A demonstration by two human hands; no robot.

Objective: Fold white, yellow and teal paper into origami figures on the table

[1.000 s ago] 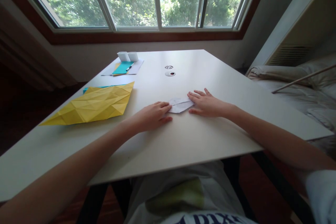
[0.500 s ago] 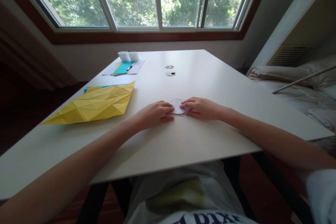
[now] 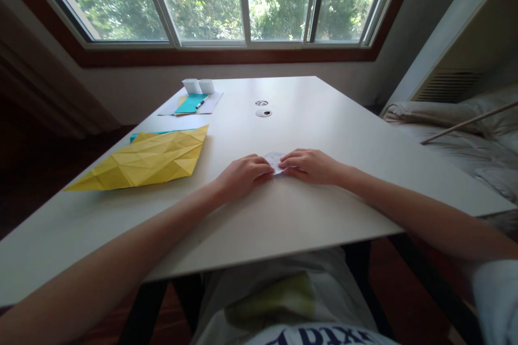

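A small piece of white paper (image 3: 275, 160) with faint marks lies on the white table (image 3: 315, 215) between my hands, its sides partly covered by my fingers. My left hand (image 3: 247, 173) grips its left edge, fingertips pressed together at the near corner. From the other side, my right hand (image 3: 309, 165) pinches the right part, with its index finger over the top and the thumb at the near edge. The fingers hide how the paper is folded.
Left of my hands lies a creased yellow folded paper (image 3: 149, 160). Farther back are a teal sheet (image 3: 191, 103), a pen (image 3: 202, 101) and two white folded papers (image 3: 206, 86). Two round black-and-white pieces (image 3: 264, 113) lie at the table's centre back. A sofa (image 3: 445, 124) stands at right.
My left hand has shifted slightly right along the white paper, and its thumb has closed up against the fingers. My right hand has barely moved.
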